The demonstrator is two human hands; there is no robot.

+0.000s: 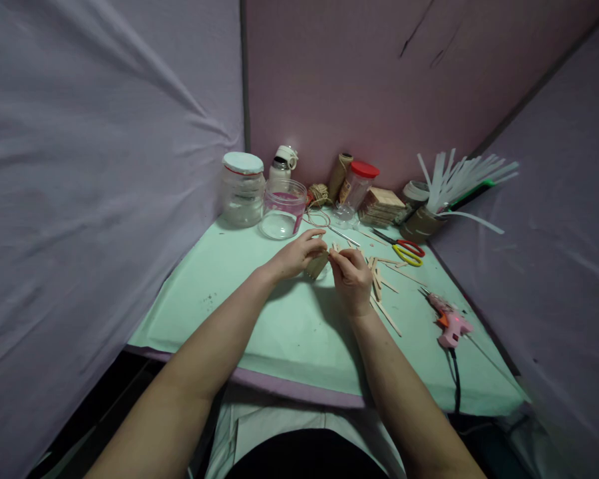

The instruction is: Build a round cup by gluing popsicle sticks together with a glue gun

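Note:
Both hands meet over the middle of the pale green table [289, 332]. My left hand [297, 256] is closed on a small brown cardboard piece [317, 266] held just above the surface. My right hand [349, 276] is pinched on thin wooden sticks [335, 249] that touch the same piece. Several loose wooden sticks [382, 293] lie on the table just right of my right hand.
Red and yellow scissors [404, 251] and a pink glue gun [449, 322] with a black cord lie to the right. Along the back stand plastic jars [242, 189], an open clear tub [282, 209], twine [319, 195], a stack of sticks [382, 206] and a cup of white strips [429, 213]. Fabric walls close in.

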